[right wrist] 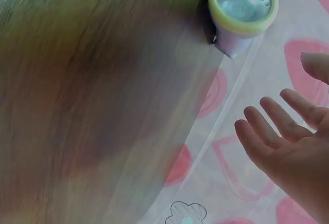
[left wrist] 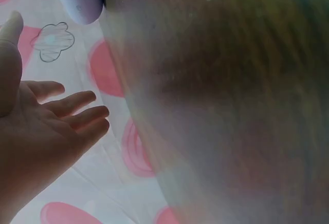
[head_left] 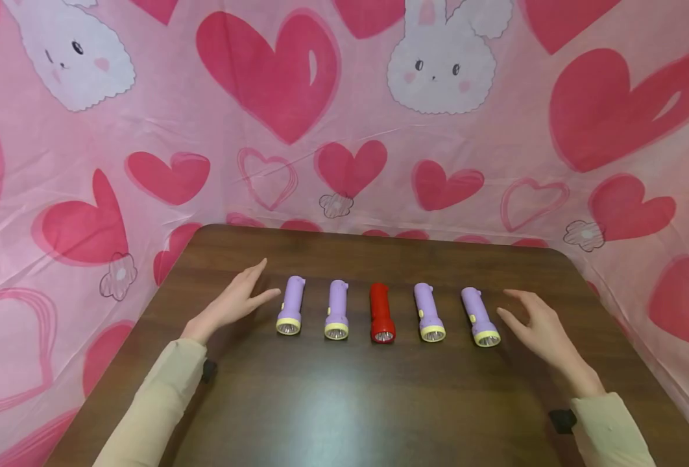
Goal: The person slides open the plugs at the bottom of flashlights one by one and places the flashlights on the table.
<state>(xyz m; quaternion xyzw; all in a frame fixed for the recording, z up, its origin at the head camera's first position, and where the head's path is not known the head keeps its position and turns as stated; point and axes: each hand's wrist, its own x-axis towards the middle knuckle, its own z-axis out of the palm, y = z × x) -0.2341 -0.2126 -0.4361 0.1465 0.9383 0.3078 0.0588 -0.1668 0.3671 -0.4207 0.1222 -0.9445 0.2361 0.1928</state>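
Across the table lies a row of flashlights, lens ends toward me. In the middle is a red flashlight, flanked by purple ones with yellow rims. My left hand, fingers extended and holding nothing, is just left of the leftmost purple flashlight; part of that flashlight shows at the top of the left wrist view. Beside the rightmost purple flashlight, my right hand has its fingers spread and grips nothing. The right wrist view shows this flashlight's lens end above the hand.
Between the outer ones, another purple flashlight lies left of the red one and one more purple flashlight right of it. The dark wooden table meets a pink heart-patterned cloth at its back and sides.
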